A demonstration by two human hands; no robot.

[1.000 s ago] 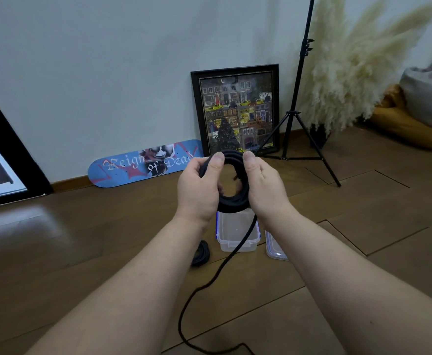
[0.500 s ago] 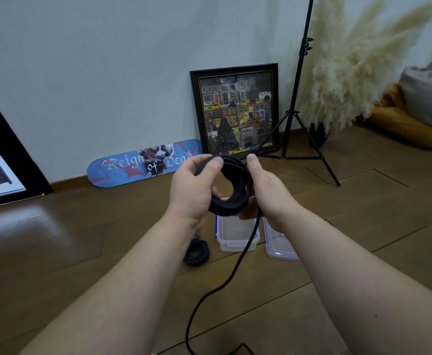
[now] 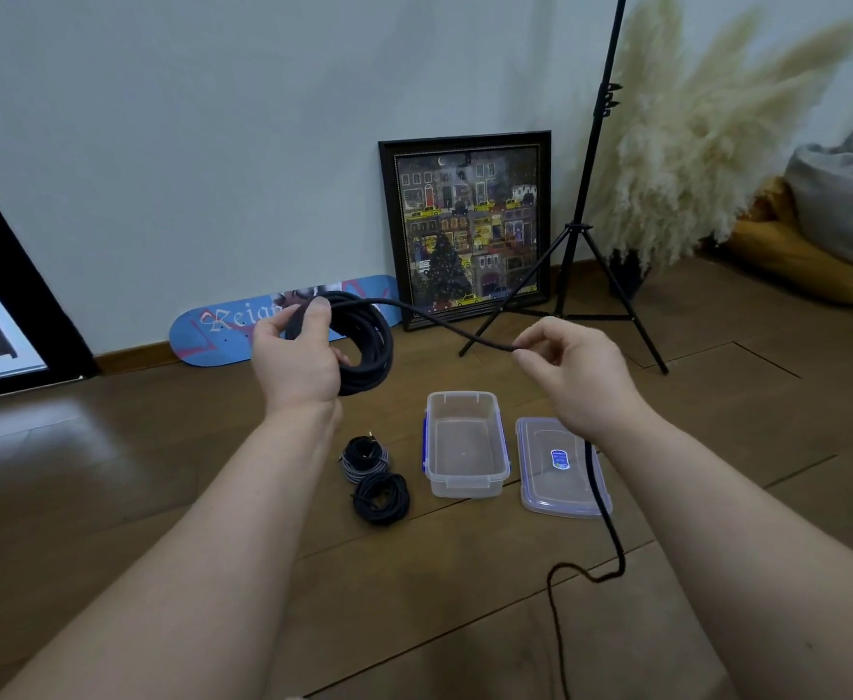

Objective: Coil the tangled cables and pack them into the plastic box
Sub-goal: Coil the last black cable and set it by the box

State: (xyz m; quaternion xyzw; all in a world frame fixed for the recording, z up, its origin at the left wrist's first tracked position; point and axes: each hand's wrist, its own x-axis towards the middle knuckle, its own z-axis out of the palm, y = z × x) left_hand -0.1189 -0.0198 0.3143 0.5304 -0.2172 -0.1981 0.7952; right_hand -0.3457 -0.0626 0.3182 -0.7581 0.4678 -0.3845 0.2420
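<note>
Your left hand (image 3: 297,357) is gripping the black cable coil (image 3: 364,341), fingers (image 3: 313,315) curled round it. Your right hand (image 3: 573,376) is pinching the loose cable strand (image 3: 444,323) running from the coil; the rest is trailing down to the floor (image 3: 717,421). Below, the open plastic box (image 3: 466,479) is sitting between its lid (image 3: 561,502) and two coiled cables (image 3: 371,472).

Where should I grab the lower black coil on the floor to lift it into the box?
Pinch the black coil across its ring of strands, coming straight down from above. It lies flat on the floor, so fingers through the open middle and round the outer edge should gather all the loops together. The side towards the box looks free, while the striped coil touches its far edge.
</note>
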